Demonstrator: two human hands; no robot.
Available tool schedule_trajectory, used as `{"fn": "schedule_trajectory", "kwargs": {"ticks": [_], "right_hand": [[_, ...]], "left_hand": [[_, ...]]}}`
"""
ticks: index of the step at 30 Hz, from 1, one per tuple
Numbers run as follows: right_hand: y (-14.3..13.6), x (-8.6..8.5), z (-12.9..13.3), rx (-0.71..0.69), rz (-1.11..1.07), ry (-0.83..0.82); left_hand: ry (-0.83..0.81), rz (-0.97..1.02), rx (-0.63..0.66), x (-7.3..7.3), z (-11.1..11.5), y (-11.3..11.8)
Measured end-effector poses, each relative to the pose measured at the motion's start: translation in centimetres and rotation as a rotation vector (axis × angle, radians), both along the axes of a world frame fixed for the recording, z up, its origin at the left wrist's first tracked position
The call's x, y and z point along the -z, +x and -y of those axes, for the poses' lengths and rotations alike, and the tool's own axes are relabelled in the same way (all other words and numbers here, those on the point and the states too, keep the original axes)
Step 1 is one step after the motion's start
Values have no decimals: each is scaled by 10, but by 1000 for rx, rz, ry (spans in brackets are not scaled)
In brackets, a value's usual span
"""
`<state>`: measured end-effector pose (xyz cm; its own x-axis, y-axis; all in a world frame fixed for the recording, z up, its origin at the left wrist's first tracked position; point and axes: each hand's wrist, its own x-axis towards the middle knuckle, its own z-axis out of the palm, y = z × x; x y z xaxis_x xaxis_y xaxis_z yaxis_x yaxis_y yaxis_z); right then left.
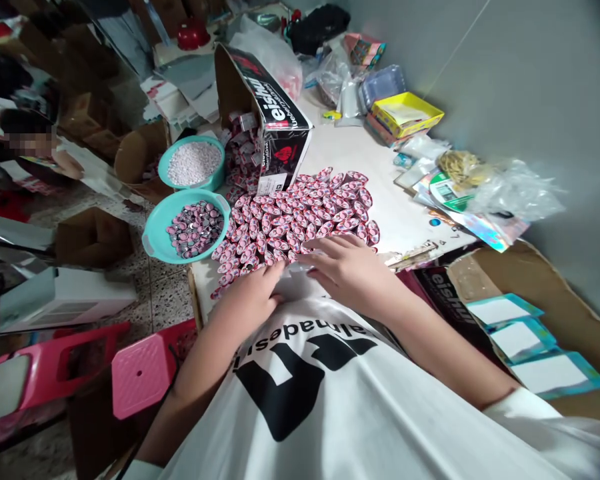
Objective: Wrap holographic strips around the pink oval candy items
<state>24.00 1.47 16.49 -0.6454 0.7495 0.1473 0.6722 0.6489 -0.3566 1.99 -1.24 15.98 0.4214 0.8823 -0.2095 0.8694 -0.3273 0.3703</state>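
Many small oval red-and-white printed pieces with pink middles [295,213] stand close together on the white table, in front of my body. My right hand [350,270] reaches over their near edge, fingers stretched out and slightly spread. Close by on the left, my left hand [253,293] points toward the same edge, its thumb apart from the fingers. I see nothing held in either hand, though the fingertips are partly hidden. Left of the pieces, a turquoise basin [153,230] holds small round pink-and-silver discs. Behind it, another turquoise basin [219,175] contains white pellets.
A black printed carton [285,150] lies on its side, small packets spilling from its mouth. Along the wall are a yellow tray [407,113] and plastic bags [515,190]. Pink stools [143,373] stand at lower left; another person [45,143] is at far left.
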Motion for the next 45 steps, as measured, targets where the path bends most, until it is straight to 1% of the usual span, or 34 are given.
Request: {"fn": "schedule_trajectory", "kwargs": {"ticks": [3, 5, 8, 11, 14, 17, 20, 22, 25, 28, 30, 32, 34, 38, 41, 45], "right_hand": [[-11, 8, 1, -149, -74, 5], [-16, 13, 2, -212, -101, 10], [-19, 17, 4, -247, -70, 35], [-20, 17, 6, -268, 14, 33], [-21, 14, 7, -281, 61, -4], [-24, 11, 9, -273, 83, -50], [-28, 6, 9, -257, 83, -107], [-28, 0, 8, -247, 59, -155], [-20, -8, 2, -217, 33, -253], [-4, -12, -4, -149, -13, -356], [6, -11, -5, -141, -81, -402], [11, -9, -2, -154, -131, -407], [14, -8, 2, -158, -143, -371], [20, -14, 7, -144, -153, -322], [31, -22, 9, -120, -192, -381], [41, -26, 12, -77, -239, -456]], "left_hand": [[-46, 52, 8, -6, -2, -7], [-105, 85, 27, -9, -2, -11], [-173, 124, 25, -13, 2, -17], [-173, 113, 0, -15, 7, -21], [-162, 114, 34, -15, 13, -22], [-92, 155, 62, -13, 18, -20], [-5, 144, 43, -12, 23, -17], [-10, 106, 45, -12, 24, -18], [-61, 102, 47, -15, 23, -28], [-54, 146, -36, -19, 22, -43], [-36, 157, -70, -22, 24, -50], [-43, 151, -56, -24, 26, -53], [-55, 146, -45, -26, 28, -55], [2, 99, -113, -25, 34, -58], [69, 105, -134, -22, 39, -62], [163, 217, -68, -13, 44, -69]]}}
